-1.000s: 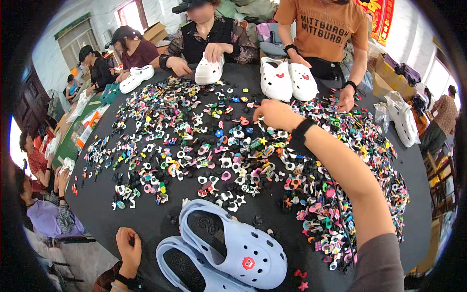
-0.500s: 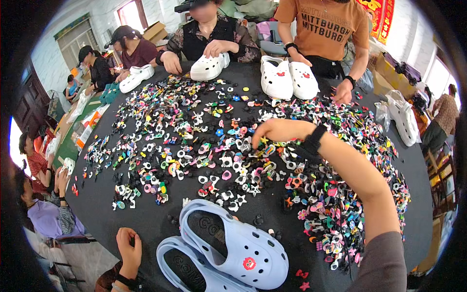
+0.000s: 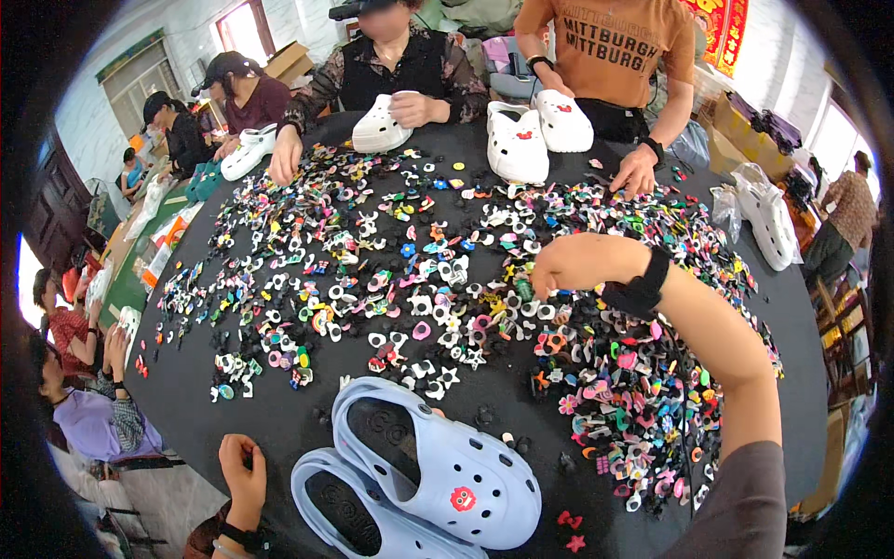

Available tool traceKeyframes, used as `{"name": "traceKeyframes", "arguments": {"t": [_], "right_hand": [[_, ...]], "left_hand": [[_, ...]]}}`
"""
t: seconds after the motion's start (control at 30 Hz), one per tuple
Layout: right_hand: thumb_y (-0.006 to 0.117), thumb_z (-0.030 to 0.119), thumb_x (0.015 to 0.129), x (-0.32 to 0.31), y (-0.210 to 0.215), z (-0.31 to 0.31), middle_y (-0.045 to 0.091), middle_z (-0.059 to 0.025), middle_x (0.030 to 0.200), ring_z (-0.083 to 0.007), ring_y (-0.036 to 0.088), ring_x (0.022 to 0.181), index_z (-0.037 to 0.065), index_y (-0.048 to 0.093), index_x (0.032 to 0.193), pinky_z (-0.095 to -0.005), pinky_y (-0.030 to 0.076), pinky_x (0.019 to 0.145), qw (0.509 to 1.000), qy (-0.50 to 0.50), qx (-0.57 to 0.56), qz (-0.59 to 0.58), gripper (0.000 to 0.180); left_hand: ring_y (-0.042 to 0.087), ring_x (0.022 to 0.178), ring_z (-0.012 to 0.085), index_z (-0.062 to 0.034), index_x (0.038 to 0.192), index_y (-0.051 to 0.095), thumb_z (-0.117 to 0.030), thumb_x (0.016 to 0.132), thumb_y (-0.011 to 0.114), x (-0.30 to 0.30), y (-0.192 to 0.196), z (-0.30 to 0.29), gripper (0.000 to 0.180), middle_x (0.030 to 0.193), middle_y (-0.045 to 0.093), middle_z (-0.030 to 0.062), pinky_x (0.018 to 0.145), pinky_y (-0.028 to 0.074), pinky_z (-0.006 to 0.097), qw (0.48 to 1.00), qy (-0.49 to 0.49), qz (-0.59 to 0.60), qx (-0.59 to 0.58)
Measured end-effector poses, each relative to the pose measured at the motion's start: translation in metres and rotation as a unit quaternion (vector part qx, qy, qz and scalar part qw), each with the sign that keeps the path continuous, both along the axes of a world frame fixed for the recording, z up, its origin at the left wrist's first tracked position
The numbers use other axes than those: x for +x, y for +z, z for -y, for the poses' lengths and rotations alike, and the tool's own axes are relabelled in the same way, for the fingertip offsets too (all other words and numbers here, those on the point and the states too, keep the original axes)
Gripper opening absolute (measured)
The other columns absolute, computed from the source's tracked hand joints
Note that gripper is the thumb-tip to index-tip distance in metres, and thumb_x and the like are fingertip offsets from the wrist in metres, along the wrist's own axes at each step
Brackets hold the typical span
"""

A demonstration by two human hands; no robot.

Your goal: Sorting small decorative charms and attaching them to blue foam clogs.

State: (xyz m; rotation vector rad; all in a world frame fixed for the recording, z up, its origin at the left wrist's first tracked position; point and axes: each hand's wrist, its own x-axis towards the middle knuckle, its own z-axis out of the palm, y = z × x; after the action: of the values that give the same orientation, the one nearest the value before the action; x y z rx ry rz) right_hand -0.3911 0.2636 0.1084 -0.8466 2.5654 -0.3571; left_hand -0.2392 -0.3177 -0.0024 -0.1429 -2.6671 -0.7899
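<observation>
A pair of light blue clogs lies at the near edge of the round black table. The upper clog carries one red charm on its toe. Small colourful shoe charms are spread over most of the table. My right hand, with a black band on the wrist, hovers over the charms at centre right. Its fingers are bunched shut and pointing down; I cannot see anything inside them. My left hand is raised at the table's near left edge, beside the clogs' heels, loosely curled and holding nothing.
Several other people work around the table. Across from me stand a pair of white clogs and a single white clog under a person's hand. Another white clog lies far left, and one in a clear bag at right.
My right hand has drawn back from the far middle toward me and closed over the charms. The person opposite has set their white clog down on the table.
</observation>
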Motion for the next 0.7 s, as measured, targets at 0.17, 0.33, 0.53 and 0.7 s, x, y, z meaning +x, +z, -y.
{"name": "traceKeyframes", "arguments": {"t": [0.17, 0.33, 0.53, 0.7], "right_hand": [[0.052, 0.007, 0.08, 0.003, -0.002, -0.038, 0.07, -0.009, 0.094, -0.0291, 0.067, 0.089, 0.011, 0.074, 0.09, -0.0387, 0.052, 0.078, 0.994, -0.082, 0.013, -0.068, 0.024], [0.053, -0.001, 0.07, -0.017, -0.038, -0.057, 0.068, -0.0114, 0.106, -0.0321, 0.063, 0.103, 0.009, 0.073, 0.094, -0.0398, 0.05, 0.087, 0.992, 0.035, 0.003, -0.118, 0.033], [0.046, -0.012, 0.07, -0.023, -0.042, -0.025, 0.039, -0.0231, 0.149, -0.0405, 0.045, 0.131, 0.011, 0.043, 0.145, -0.0402, 0.04, 0.109, 0.974, 0.053, -0.141, -0.171, 0.078], [0.048, -0.011, 0.071, -0.013, -0.026, -0.037, 0.058, -0.0162, 0.127, -0.0346, 0.056, 0.118, 0.006, 0.063, 0.118, -0.0418, 0.046, 0.099, 0.963, -0.045, -0.108, -0.242, 0.052]], "left_hand": [[0.044, 0.073, 0.0227, -0.0029, 0.082, 0.048, 0.003, 0.078, 0.058, 0.001, -0.001, 0.003, 0.012, 0.08, 0.044, 0.0088, 0.068, 0.036, 0.034, 1.0, 0.0, -0.001, 0.006], [0.045, 0.074, 0.0233, -0.0024, 0.083, 0.048, 0.003, 0.079, 0.058, -0.001, -0.001, 0.003, 0.012, 0.081, 0.045, 0.0092, 0.068, 0.036, 0.034, 1.0, -0.003, -0.008, -0.018], [0.044, 0.074, 0.0232, -0.0026, 0.084, 0.048, 0.003, 0.08, 0.057, -0.001, -0.005, 0.008, 0.011, 0.082, 0.045, 0.0088, 0.068, 0.036, 0.034, 1.0, -0.008, 0.002, -0.023], [0.044, 0.074, 0.0229, -0.0027, 0.084, 0.048, 0.002, 0.08, 0.056, 0.0, -0.004, 0.006, 0.011, 0.083, 0.044, 0.0086, 0.068, 0.036, 0.033, 1.0, -0.001, 0.002, -0.015]]}}
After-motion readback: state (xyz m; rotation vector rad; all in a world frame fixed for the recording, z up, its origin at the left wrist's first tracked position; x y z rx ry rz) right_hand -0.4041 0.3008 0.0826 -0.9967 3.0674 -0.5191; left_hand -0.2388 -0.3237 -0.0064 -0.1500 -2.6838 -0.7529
